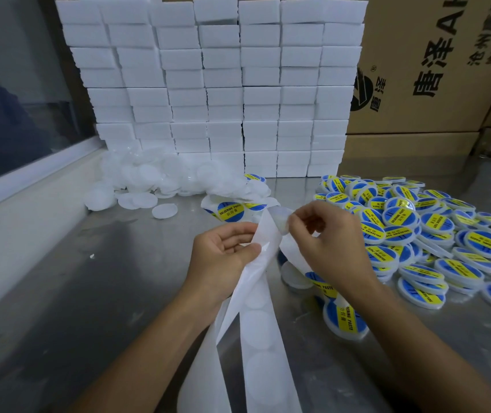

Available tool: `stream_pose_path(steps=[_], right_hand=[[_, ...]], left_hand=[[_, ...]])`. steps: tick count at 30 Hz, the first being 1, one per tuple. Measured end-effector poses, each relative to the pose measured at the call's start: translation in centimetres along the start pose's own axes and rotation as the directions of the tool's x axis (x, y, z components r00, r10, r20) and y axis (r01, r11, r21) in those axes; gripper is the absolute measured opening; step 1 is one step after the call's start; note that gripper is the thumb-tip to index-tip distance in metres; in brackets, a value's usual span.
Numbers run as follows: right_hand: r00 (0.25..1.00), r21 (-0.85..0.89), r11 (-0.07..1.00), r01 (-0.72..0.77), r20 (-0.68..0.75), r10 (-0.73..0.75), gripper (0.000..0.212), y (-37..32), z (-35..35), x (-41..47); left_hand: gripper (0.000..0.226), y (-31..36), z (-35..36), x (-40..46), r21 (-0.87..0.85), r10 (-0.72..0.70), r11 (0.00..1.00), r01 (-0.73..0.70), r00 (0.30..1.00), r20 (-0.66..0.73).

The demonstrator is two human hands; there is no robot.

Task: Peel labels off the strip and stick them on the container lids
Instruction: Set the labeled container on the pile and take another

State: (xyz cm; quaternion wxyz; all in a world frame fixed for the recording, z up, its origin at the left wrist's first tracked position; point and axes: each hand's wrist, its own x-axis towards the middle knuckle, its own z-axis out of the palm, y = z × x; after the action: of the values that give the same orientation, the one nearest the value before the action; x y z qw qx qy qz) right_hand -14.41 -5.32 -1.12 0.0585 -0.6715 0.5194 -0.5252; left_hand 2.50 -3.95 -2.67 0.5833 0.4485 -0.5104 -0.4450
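Above the steel table, my left hand pinched the white strip, which hung down toward me with round labels showing through it. My right hand held a label by its edge between thumb and fingertips, half lifted off the strip's top end. Right of the strip lay a heap of labelled lids; beyond it, plain white lids sat piled against stacked white blocks, with cardboard boxes beside those.
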Motion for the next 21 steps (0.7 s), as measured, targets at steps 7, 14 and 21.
stream_pose_path(steps=[7, 14, 21], right_hand=[[0.963, 0.324, 0.917, -0.232, -0.056, 0.264, 0.011, 0.2, -0.8, 0.8], [0.965, 0.487, 0.854, -0.185, -0.076, 0.253, 0.014, -0.8, -1.2, 0.8], [0.982, 0.483, 0.867, -0.125, -0.068, 0.179, 0.02, -1.6, -1.0, 0.6]], left_hand=[[0.03, -0.2, -0.6, 0.4, -0.01, -0.006, 1.0, 0.005, 0.998, -0.066], [0.032, -1.7, -3.3, 2.9, 0.141, 0.099, 0.989, -0.054, 0.935, -0.34], [0.041, -5.3, -8.1, 8.4, 0.803, 0.205, 0.578, 0.149, 0.925, -0.32]])
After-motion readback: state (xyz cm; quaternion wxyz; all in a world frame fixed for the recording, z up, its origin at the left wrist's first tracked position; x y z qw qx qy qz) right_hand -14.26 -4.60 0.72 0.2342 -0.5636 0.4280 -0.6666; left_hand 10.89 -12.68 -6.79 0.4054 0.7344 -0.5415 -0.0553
